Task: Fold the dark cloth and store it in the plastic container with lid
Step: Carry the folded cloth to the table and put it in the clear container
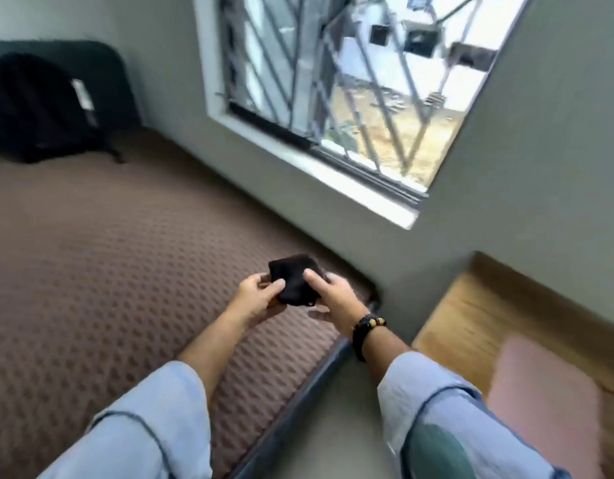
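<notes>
The dark cloth [291, 278] is folded into a small black bundle and held in the air above the right edge of a brown patterned mattress [108, 271]. My left hand [260, 295] grips its left side with the thumb on top. Its right side is pinched by my right hand [333, 295], index finger laid over the cloth; a dark bead bracelet sits on that wrist. Both forearms wear rolled light-blue sleeves. No plastic container with lid is in view.
A black bag [39, 108] leans against a dark headboard at the far left of the mattress. A barred window [350, 91] is set in the grey wall ahead. To the right are a wooden surface [471, 312] and a blurred pinkish object [547, 392].
</notes>
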### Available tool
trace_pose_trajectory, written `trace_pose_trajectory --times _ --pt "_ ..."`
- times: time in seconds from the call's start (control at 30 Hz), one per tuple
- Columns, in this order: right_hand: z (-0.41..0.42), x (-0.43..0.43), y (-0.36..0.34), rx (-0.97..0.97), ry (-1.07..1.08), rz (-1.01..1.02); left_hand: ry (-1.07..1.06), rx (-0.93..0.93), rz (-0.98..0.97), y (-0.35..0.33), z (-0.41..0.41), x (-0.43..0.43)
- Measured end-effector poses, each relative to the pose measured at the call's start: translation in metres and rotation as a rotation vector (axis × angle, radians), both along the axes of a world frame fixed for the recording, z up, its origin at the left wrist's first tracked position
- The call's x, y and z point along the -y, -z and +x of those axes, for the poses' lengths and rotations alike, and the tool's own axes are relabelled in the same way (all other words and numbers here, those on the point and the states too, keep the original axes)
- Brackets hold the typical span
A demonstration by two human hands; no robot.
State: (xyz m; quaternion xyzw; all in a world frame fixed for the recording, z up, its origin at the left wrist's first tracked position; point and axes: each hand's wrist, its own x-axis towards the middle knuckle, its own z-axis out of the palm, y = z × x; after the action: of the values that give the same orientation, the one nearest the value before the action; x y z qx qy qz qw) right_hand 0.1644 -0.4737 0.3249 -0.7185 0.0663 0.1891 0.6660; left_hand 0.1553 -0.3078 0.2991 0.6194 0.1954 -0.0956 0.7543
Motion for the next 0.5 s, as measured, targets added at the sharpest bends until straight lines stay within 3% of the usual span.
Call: trace_pose_trajectory --times 0.13,0.3,0.5 --pt "-0.039 0.111 -0.060 0.126 0.343 -0.078 0.296 0.076 0.007 -0.061 -0.011 0.111" --pt "-0.099 0.246 -0.094 -0.007 0.575 -0.175 0.602 0.133 0.033 -0.099 -0.036 0.243" --pt "-0.170 0.375 -0.106 -0.091 0.721 -0.308 0.787 0.116 0.098 -0.107 -0.073 0.375"
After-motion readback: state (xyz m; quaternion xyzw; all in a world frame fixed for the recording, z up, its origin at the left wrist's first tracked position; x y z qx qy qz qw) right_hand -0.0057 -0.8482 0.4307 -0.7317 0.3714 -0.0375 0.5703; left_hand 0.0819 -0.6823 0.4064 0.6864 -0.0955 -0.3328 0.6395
